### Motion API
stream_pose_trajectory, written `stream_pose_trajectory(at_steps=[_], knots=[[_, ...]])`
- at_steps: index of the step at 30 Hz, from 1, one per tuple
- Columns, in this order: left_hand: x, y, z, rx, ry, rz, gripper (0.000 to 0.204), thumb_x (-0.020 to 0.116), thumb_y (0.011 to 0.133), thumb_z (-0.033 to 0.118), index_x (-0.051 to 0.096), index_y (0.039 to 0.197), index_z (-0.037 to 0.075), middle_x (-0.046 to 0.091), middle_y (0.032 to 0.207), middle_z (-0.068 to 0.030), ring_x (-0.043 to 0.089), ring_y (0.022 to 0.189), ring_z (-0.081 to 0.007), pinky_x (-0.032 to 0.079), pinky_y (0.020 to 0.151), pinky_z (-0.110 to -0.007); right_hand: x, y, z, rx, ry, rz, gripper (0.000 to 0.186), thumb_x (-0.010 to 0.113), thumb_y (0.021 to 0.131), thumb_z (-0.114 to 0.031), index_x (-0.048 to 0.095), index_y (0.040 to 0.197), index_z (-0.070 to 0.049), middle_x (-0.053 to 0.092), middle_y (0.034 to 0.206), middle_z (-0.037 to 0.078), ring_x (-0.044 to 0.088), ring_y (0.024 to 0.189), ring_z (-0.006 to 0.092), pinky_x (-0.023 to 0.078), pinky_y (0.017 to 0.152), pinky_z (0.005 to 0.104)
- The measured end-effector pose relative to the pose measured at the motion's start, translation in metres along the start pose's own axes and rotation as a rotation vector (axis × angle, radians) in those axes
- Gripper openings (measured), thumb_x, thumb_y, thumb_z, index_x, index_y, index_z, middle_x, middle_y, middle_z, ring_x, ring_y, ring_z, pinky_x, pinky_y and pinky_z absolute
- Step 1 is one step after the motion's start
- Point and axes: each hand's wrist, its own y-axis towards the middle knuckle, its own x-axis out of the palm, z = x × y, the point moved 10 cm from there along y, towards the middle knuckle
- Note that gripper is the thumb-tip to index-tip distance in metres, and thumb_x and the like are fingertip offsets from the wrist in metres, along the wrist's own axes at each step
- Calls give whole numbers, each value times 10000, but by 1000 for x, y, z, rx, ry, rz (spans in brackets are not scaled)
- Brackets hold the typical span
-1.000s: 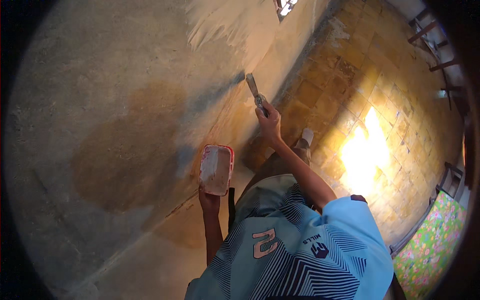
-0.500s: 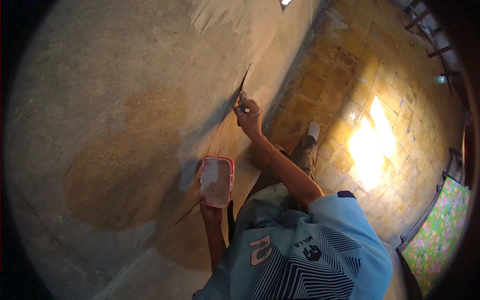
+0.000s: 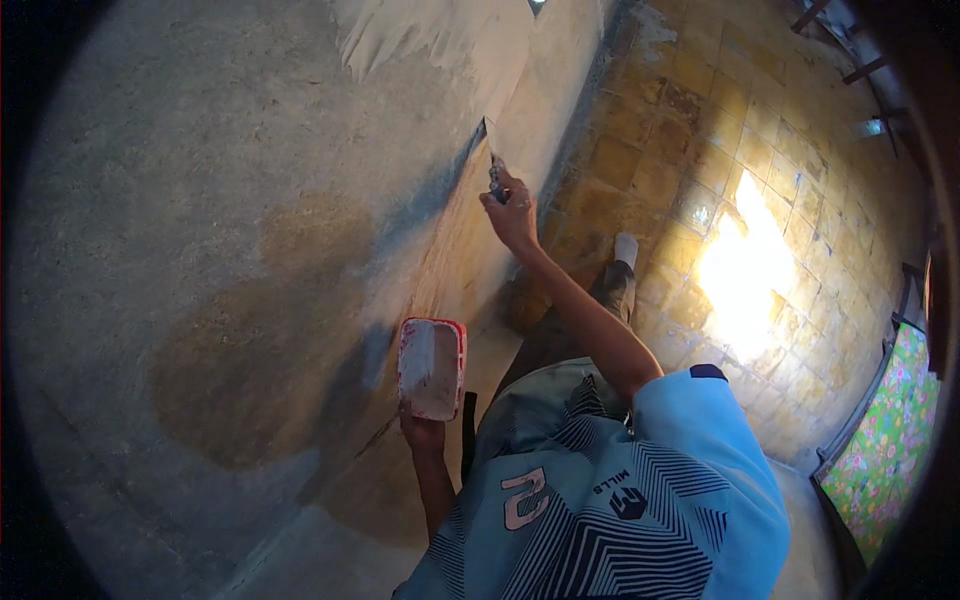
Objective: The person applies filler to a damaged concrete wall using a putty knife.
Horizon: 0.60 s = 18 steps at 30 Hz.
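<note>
Currently, the right hand (image 3: pixel 514 208) is raised at the rough grey plastered wall (image 3: pixel 180 160), with the fingers closed around the dark, mottled handle of a thin-bladed putty knife (image 3: pixel 496 178). The knife's blade points upward in the view, away from the body, and its tip is at the wall surface. Whether the full blade edge bears on the plaster cannot be told. A dark blue-grey shadow band (image 3: pixel 425 205) extends down and to the left from the blade tip.

The left hand (image 3: pixel 424 432) grips the near end of a rectangular, red-rimmed white tub (image 3: pixel 432 370). The thumb lies against the tub's side; the other fingers are mostly hidden. The tub is tilted so that its open top faces the camera. Its interior carries a whitish coating at the left and pale brownish material at the right.

Between the tub and the knife runs a streaked, reddish-brown strip (image 3: pixel 438 265) of wall. Above the knife is a pale, smeared patch (image 3: pixel 430 35) with a ragged lower edge.

To the right of the wall lies a yellowish-brown tiled floor (image 3: pixel 690 140), bearing a bright patch of light (image 3: pixel 745 275). At the far right is a green floral cloth (image 3: pixel 880 440).
</note>
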Motion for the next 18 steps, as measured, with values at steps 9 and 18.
stream_pose_trajectory(at_steps=[9,18], knots=[[-20,7,-9,-7,-58,-27,585,479,925,362,328,1404,64,402,1403,-154,412,1276,-342,378,1029,-523,42,-125,39,-126,60,-116,448,751,698,-158,595,1094,-20,549,865,145,563,802,282,455,698,387],[-23,14,-5,8,-93,-34,575,508,907,335,339,1408,108,423,1383,-131,429,1259,-333,394,1021,-508,-4,-20,-3,-105,19,92,402,687,705,-145,610,1068,10,577,847,175,588,790,309,471,702,406]])
